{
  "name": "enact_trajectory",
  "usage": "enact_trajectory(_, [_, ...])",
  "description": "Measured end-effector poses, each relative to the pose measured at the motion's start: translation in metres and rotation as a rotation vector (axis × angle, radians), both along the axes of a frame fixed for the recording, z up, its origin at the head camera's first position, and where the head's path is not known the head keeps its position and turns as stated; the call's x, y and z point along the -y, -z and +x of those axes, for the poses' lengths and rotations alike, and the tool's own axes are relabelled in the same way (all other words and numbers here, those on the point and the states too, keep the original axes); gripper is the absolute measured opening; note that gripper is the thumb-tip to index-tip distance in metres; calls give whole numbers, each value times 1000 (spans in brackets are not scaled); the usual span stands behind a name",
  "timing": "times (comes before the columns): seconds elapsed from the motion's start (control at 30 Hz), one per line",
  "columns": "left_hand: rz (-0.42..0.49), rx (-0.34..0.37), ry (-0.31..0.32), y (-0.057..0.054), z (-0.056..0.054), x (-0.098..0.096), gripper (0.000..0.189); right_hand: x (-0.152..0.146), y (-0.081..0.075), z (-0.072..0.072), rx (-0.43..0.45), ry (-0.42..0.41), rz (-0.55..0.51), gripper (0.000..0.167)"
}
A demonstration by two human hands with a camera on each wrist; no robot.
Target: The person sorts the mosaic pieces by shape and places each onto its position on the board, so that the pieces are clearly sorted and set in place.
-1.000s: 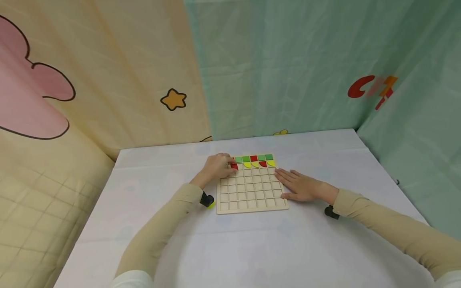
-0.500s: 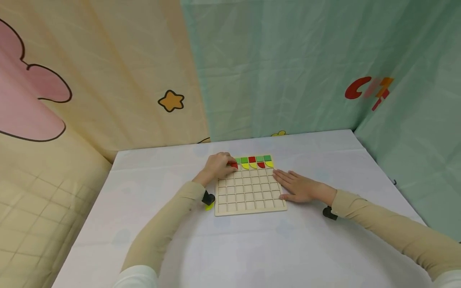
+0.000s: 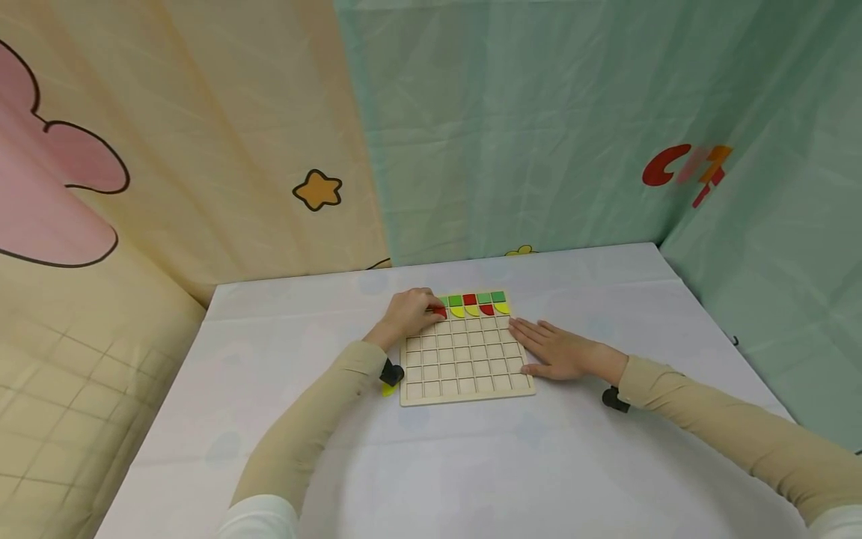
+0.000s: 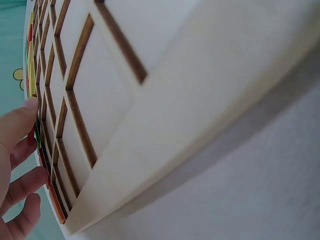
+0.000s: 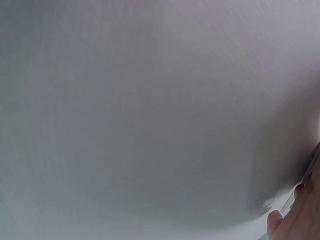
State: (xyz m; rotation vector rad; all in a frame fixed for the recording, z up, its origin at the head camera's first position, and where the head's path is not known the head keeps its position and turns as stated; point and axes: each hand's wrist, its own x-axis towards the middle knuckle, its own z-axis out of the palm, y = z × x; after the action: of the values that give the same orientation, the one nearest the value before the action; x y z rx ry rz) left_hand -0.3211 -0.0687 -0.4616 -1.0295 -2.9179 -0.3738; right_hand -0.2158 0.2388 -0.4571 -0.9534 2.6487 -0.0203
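A pale wooden grid board (image 3: 466,399) lies on the table. My left hand (image 3: 408,312) is at its upper left, thumb and fingers pinching a red quarter-circle piece (image 3: 440,314) at a second-row cell. In the left wrist view the left hand (image 4: 17,150) reaches over the board's edge (image 4: 165,150), and its fingers mostly hide the piece. My right hand (image 3: 557,350) lies flat, fingers straight, against the board's right edge. The right wrist view catches only part of the right hand (image 5: 300,215).
Green squares (image 3: 456,301) and a red square (image 3: 469,299) fill visible top-row cells. Yellow quarter-circle pieces (image 3: 500,308) and a red one (image 3: 486,309) sit below them. A yellow piece (image 3: 387,390) lies left of the board, partly behind the wrist camera (image 3: 392,373). Curtains stand behind the table.
The red piece under my left fingers shows less than a second ago and sits closer to its cell. My right hand stays in place; the whole view shifts slightly.
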Motion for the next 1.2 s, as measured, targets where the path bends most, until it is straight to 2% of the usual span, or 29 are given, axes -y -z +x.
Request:
enact_trajectory(0.87, [2,35,12,-3,2,-4,26,-1,3,-1,-17,-6,1,80])
enact_trajectory(1.2, [56,52,2,-1,4,-4,24,-1,3,-2,-3,3,6,81])
